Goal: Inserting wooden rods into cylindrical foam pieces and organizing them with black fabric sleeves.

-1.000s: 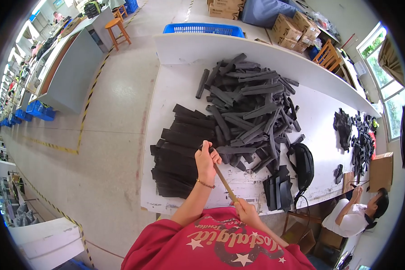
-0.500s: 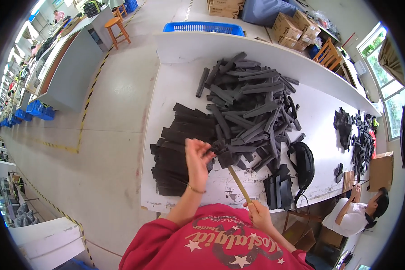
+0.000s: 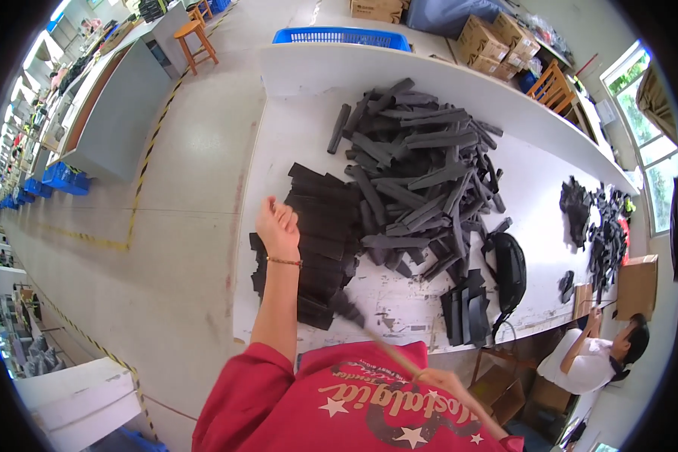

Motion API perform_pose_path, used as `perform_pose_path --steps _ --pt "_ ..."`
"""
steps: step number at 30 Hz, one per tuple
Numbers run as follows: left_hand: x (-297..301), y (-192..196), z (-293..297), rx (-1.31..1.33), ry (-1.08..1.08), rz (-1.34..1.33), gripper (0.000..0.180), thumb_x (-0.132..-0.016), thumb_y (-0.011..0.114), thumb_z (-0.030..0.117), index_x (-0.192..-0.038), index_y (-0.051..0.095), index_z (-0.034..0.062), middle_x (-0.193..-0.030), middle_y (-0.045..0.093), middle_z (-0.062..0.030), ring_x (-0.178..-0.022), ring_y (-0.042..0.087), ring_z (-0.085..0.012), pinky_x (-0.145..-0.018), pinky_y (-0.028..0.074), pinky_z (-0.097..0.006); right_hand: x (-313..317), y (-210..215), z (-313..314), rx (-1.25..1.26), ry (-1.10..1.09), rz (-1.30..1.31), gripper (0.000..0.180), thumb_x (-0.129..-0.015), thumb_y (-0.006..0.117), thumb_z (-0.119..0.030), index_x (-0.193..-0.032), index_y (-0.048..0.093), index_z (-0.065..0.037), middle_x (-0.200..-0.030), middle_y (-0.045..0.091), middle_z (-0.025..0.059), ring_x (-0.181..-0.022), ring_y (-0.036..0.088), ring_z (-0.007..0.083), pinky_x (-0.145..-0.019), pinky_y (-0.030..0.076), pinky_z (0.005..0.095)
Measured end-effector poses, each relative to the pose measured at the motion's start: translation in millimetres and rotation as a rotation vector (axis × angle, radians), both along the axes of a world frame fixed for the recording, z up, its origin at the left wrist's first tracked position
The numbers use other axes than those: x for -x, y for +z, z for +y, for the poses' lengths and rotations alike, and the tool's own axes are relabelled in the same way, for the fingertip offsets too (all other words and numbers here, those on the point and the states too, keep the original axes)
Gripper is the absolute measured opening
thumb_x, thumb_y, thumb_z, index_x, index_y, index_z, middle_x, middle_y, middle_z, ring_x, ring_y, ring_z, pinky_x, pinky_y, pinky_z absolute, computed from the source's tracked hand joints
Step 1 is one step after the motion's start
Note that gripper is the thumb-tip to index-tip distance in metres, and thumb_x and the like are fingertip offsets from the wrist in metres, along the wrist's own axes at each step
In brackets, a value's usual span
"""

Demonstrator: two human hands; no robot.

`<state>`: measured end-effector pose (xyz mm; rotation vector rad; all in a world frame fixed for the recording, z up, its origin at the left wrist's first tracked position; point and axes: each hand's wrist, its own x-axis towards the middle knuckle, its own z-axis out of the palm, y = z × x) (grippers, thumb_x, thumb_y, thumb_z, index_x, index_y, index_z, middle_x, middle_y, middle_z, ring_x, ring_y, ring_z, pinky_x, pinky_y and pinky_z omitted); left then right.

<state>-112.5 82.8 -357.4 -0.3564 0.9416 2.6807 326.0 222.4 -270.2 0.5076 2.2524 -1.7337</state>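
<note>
**Two hands, one thin stick, stacked foam stock**

Two hands are in view. Right hand (image 3: 438, 379) sits low by the red shirt (image 3: 354, 407), fingers closed around the near end of a thin tan stick (image 3: 388, 352); the stick runs up and left from that grip, and its far tip meets a dark foam piece (image 3: 348, 307), blurred, just over the table's near edge. Left hand (image 3: 277, 226) is raised above the left end of the stack of flat black foam sheets (image 3: 316, 241) — fingers loosely curled together, holding nothing, apart from the stick.

Materials: white table (image 3: 294, 143), matte top. Sheets are flat, rectangular, layered. Behind them lies a loose heap of dark grey foam strips (image 3: 422, 173) — long, bar-shaped, crossing at all angles. A black pouch (image 3: 509, 270) lies right of the heap.

Containers: blue plastic crate (image 3: 343, 36) beyond the table, contents not visible; cardboard boxes (image 3: 490, 38) further back.
</note>
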Motion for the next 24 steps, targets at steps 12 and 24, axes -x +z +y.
perform_pose_path --steps 12,24 --pt "-164 27 67 0.021 -0.677 -0.119 0.030 -0.098 0.045 0.034 -0.095 0.053 0.0052 -0.085 0.062 -0.0111 -0.082 0.064 -0.0259 -0.073 0.055 -0.042 72 3 7 0.175 -0.431 -0.164 0.023 -0.099 0.042 -0.017 -0.095 0.056 0.000 -0.052 0.037 -0.0040 -0.043 0.032 0.0044 -0.041 0.028 0.0239" --pt "-129 34 87 -0.021 -0.347 -0.221 0.036 -0.099 0.042 0.034 -0.075 0.044 0.0074 -0.051 0.032 -0.0002 -0.044 0.035 -0.0131 -0.046 0.039 -0.032 59 -20 -13 -0.327 -0.233 -0.092 0.022 -0.094 0.050 -0.024 -0.097 0.058 -0.004 -0.066 0.058 0.0175 -0.056 0.060 0.0264 -0.054 0.045 0.0377"
